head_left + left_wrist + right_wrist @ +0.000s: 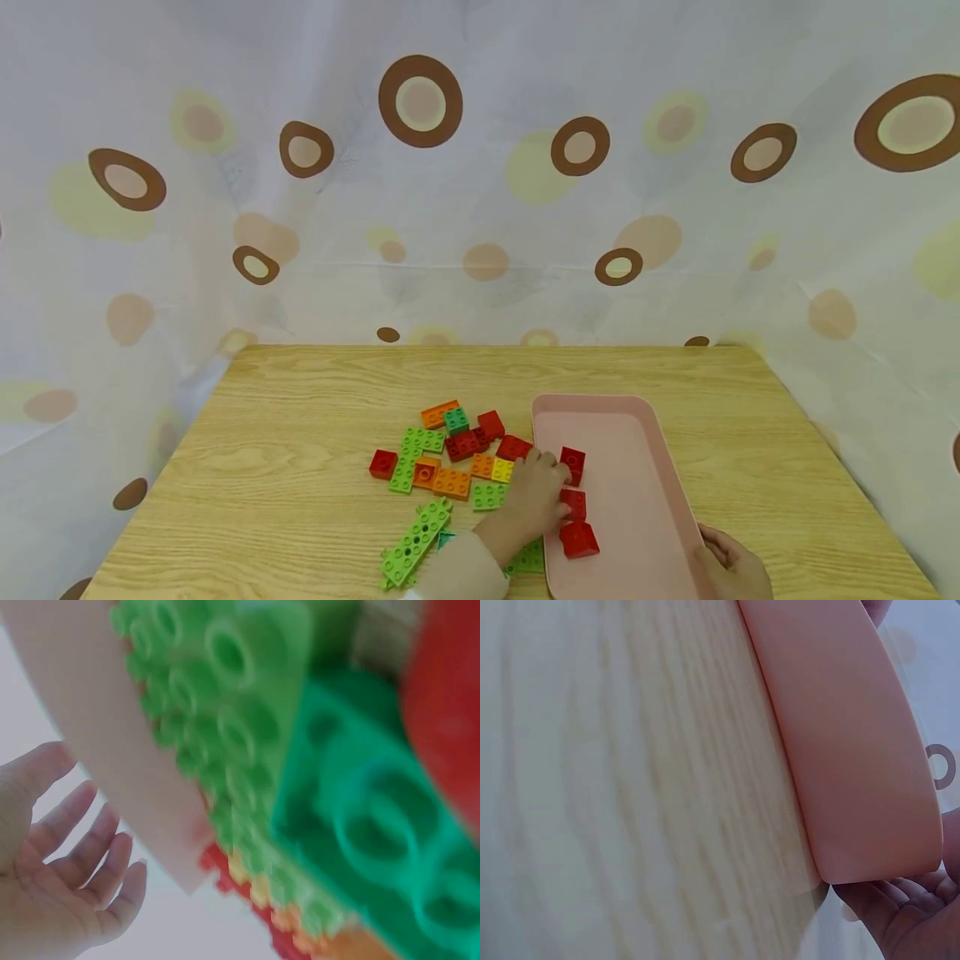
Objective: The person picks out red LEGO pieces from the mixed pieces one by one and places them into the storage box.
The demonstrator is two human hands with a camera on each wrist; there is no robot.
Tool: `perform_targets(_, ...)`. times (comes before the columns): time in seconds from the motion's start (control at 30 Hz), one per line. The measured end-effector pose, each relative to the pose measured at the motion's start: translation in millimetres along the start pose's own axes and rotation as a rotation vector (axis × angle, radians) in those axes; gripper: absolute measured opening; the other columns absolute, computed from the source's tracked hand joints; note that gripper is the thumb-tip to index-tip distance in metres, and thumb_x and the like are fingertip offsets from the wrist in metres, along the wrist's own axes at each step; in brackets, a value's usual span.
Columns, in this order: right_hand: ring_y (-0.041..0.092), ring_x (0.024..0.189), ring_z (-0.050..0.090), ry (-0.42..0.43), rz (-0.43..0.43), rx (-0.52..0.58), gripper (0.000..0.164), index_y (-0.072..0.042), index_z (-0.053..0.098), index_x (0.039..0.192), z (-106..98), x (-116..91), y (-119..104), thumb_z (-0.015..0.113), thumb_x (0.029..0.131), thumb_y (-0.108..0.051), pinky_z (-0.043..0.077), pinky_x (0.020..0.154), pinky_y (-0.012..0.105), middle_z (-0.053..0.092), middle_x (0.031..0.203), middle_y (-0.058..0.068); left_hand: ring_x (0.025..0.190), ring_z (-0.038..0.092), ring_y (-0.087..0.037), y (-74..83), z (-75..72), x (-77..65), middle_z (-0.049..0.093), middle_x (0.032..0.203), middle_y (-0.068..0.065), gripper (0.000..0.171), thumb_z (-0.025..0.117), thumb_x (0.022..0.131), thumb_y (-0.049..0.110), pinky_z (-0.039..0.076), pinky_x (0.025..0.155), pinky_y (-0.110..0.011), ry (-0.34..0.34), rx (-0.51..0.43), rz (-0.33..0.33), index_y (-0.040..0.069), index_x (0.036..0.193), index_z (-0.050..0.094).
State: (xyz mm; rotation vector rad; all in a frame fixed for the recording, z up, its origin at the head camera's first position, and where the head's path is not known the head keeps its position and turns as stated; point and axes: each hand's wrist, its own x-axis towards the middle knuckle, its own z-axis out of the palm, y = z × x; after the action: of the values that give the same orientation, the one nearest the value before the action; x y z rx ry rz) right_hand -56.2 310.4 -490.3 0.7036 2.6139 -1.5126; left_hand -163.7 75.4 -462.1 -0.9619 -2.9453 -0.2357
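Observation:
In the head view my left hand (534, 493) reaches over the left rim of a pink tray (630, 483), its fingers loosely bent. Close by its fingertips inside the tray are red toy bricks: one upper brick (573, 463), one middle brick (575, 503) and one lower brick (579, 540). The left wrist view shows that hand (67, 862) with fingers apart and nothing between them. My right hand (733, 565) holds the tray's right side near the front. In the right wrist view, its fingers (885, 900) lie against the tray's outer wall, thumb by the rim.
Left of the tray, loose bricks lie on the wooden table (300, 433): a long green piece (416, 542), orange bricks (452, 482), a yellow brick (503, 470), a teal brick (455, 420) and several red ones (383, 464). A patterned cloth (480, 200) hangs behind the table.

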Motion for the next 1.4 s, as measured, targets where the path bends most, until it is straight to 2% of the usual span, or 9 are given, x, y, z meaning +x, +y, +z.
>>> perform_targets(0.1,-0.004,0.073,0.052,0.0,-0.016,-0.011,0.04,0.013,0.044,0.117,1.2,1.2,0.5,0.047,0.084,-0.01,0.046,0.063,0.019,0.059,0.104,0.024,0.079,0.047,-0.014,-20.2,-11.1,-5.6,0.055,0.084,0.002,0.022,0.069,0.074,0.03,0.041,0.066,-0.026,0.121,-0.068,0.019,0.016,0.089,0.063)
perform_targets(0.17,-0.003,0.073,0.053,-0.004,-0.017,-0.013,0.04,0.012,0.044,0.117,2.1,1.9,0.9,0.047,0.085,-0.011,0.046,0.063,0.02,0.06,0.103,0.023,0.08,0.049,-0.017,-39.3,-18.8,-9.8,0.056,0.085,-0.001,0.023,0.068,0.074,0.027,0.043,0.065,-0.028,0.159,-0.106,0.02,0.012,0.091,0.063)
perform_targets(0.33,0.001,0.073,0.055,-0.023,-0.007,-0.047,0.039,0.01,0.046,0.117,0.8,3.9,3.3,0.046,0.085,-0.013,0.047,0.063,0.022,0.061,0.102,0.022,0.077,0.05,-0.019,-84.1,-26.1,-14.5,0.054,0.084,-0.005,0.022,0.068,0.075,0.021,0.045,0.065,-0.031,0.144,-0.156,-0.033,0.007,0.091,0.061)
perform_targets(0.43,0.002,0.072,0.056,-0.017,-0.007,-0.044,0.039,0.01,0.046,0.116,-1.3,4.9,3.8,0.046,0.085,-0.013,0.047,0.062,0.022,0.061,0.102,0.022,0.073,0.048,-0.017,-100.1,-24.4,-12.2,0.05,0.081,-0.004,0.021,0.068,0.075,0.018,0.044,0.063,-0.028,0.128,-0.174,-0.063,0.006,0.09,0.061)
perform_targets(0.5,0.003,0.071,0.056,-0.009,-0.003,-0.012,0.038,0.01,0.047,0.116,-2.0,5.0,3.6,0.047,0.085,-0.011,0.047,0.061,0.023,0.062,0.1,0.02,0.072,0.048,-0.017,-106.2,-22.7,-10.1,0.05,0.08,-0.005,0.022,0.069,0.074,0.017,0.044,0.061,-0.026,0.107,-0.153,-0.074,0.006,0.092,0.061)
perform_targets(0.7,0.005,0.07,0.057,-0.009,-0.006,0.111,0.033,0.009,0.051,0.112,-0.1,5.5,5.9,0.048,0.083,-0.007,0.048,0.061,0.024,0.065,0.093,0.015,0.081,0.051,-0.021,-111.4,-18.1,-9.4,0.054,0.088,-0.008,0.03,0.07,0.073,0.014,0.047,0.068,-0.031,0.031,-0.116,-0.115,0.005,0.1,0.059)
perform_targets(0.83,0.006,0.07,0.057,-0.004,0.006,0.103,0.032,0.006,0.052,0.111,0.3,4.7,6.5,0.047,0.082,-0.008,0.048,0.061,0.025,0.064,0.094,0.016,0.088,0.052,-0.023,-111.8,-14.2,-8.5,0.056,0.096,-0.01,0.032,0.068,0.075,0.012,0.047,0.073,-0.033,0.01,-0.069,-0.117,0.005,0.105,0.058)
perform_targets(1.03,0.007,0.071,0.058,-0.019,0.022,0.089,0.037,0.011,0.048,0.115,-0.7,4.5,6.6,0.047,0.083,-0.009,0.048,0.061,0.025,0.064,0.097,0.018,0.085,0.053,-0.023,-111.7,-9.1,-7.2,0.056,0.094,-0.01,0.026,0.063,0.078,0.008,0.047,0.074,-0.032,0.023,0.0,-0.123,0.007,0.103,0.059)
perform_targets(1.4,0.003,0.073,0.056,-0.02,0.011,0.043,0.037,0.011,0.048,0.114,0.6,4.1,5.7,0.046,0.083,-0.009,0.047,0.062,0.022,0.062,0.099,0.02,0.077,0.054,-0.023,-112.1,-7.7,-9.1,0.053,0.094,-0.013,0.024,0.061,0.078,0.003,0.049,0.065,-0.03,0.023,-0.114,-0.143,0.004,0.102,0.057)
